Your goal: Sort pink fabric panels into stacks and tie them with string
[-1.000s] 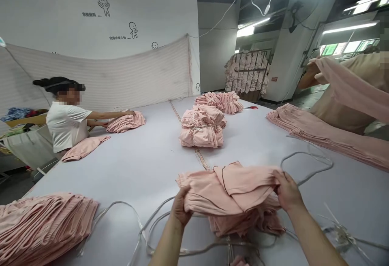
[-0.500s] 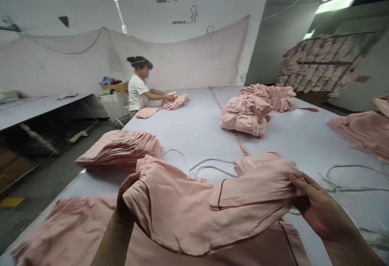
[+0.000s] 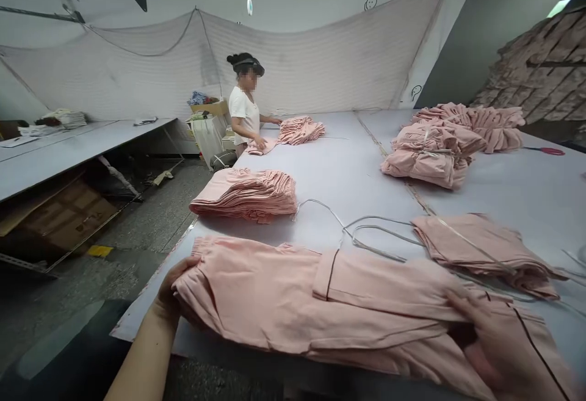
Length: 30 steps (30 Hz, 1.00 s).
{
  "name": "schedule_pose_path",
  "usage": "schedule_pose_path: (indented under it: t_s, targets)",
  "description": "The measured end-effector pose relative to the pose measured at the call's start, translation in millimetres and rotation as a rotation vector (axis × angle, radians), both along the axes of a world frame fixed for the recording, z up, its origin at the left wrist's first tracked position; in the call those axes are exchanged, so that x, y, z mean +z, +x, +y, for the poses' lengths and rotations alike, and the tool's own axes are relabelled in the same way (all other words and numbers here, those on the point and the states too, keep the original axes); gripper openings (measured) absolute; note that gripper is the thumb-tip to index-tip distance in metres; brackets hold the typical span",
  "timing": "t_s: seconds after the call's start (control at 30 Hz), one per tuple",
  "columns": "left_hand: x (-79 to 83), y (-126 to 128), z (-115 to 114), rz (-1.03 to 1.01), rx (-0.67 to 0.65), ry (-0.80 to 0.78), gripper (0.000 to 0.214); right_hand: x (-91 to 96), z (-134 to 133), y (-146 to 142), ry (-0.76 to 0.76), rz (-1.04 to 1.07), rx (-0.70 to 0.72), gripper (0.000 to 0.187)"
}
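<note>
left hand (image 3: 171, 294) grip closed on pink garment (image 3: 293, 303) end | right hand (image 3: 499, 340) grip pinching its other end | on table (image 3: 348, 175)

Pink garment (image 3: 293, 303): soft matt cloth, dark piping. Table (image 3: 348, 175): smooth matt sheet, possibly paper. Cords (image 3: 366, 236): glossy.

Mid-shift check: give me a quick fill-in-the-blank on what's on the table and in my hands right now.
1. Both hands, the left hand and the right hand, grip a garment whose colour is ____.
2. The neat garment stack lies on the ____ side of the loose white cords.
3. The co-worker at the far table edge wears a ____ T-shirt.
4. The red scissors lie on the ____.

Missing words: pink; left; white; table
</note>
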<state>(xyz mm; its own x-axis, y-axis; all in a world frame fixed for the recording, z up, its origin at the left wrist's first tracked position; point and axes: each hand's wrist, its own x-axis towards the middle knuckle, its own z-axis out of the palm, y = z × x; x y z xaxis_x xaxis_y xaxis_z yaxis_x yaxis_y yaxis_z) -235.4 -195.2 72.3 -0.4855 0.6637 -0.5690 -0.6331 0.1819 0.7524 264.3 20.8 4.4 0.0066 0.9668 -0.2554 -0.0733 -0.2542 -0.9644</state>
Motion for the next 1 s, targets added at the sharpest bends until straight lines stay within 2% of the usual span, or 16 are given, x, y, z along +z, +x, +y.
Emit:
schedule_pose_path:
  t_s: [0.1, 0.17, 0.23, 0.3, 0.4, 0.47, 0.57, 0.7, 0.83, 0.9, 0.93, 1.0]
  targets:
    - [-28.4, -29.9, -16.5, 0.169, -0.190, -0.168, 0.045, -61.8, -32.9, -16.1, -0.257, -0.075, 0.104, 0.043]
    - [-40.0, -40.7, -17.6, 0.341, -0.275, -0.199, 0.057, -102.9, -47.5, -22.1, -0.347, -0.227, 0.140, 0.046]
    - [-41.5, -46.2, -13.4, 0.448, -0.333, -0.205, 0.066, -132.6, -55.3, -22.3, -0.305, -0.370, 0.118, 0.049]
    - [-34.3, -50.8, -9.0, 0.516, -0.343, -0.209, 0.068, -146.4, -58.4, -20.2, -0.236, -0.478, 0.095, 0.053]
    - [-18.6, -62.8, -10.1, 0.595, -0.299, -0.199, 0.061, -145.3, -59.8, -23.8, -0.161, -0.612, 0.113, 0.054]
    - [-13.6, -73.7, -16.5, 0.641, -0.246, -0.229, 0.055, -140.2, -60.2, -34.2, -0.123, -0.665, 0.148, 0.050]
    - [-20.2, -87.8, -27.3, 0.714, -0.219, -0.285, 0.046, -135.0, -59.5, -53.8, -0.090, -0.719, 0.177, 0.045]
    - [-37.9, -95.3, -32.3, 0.883, -0.361, -0.241, 0.047, -125.8, -53.9, -59.6, -0.106, -0.838, 0.134, 0.034]
    - [-42.7, -93.1, -32.4, 1.165, -0.500, -0.416, 0.062, -108.0, -47.0, -45.2, -0.158, -0.953, 0.108, 0.030]
    - [-43.6, -84.8, -32.0, 1.377, -0.540, -0.491, 0.068, -99.5, -47.0, -49.0, -0.161, -1.119, 0.125, 0.029]
    - [-44.9, -77.3, -30.9, 1.514, -0.519, -0.495, 0.069, -96.2, -48.5, -57.0, -0.125, -1.220, 0.132, 0.033]
    - [-50.3, -54.3, -24.7, 1.789, -0.405, -0.423, 0.069, -91.9, -55.3, -86.7, 0.056, -1.361, 0.176, 0.043]
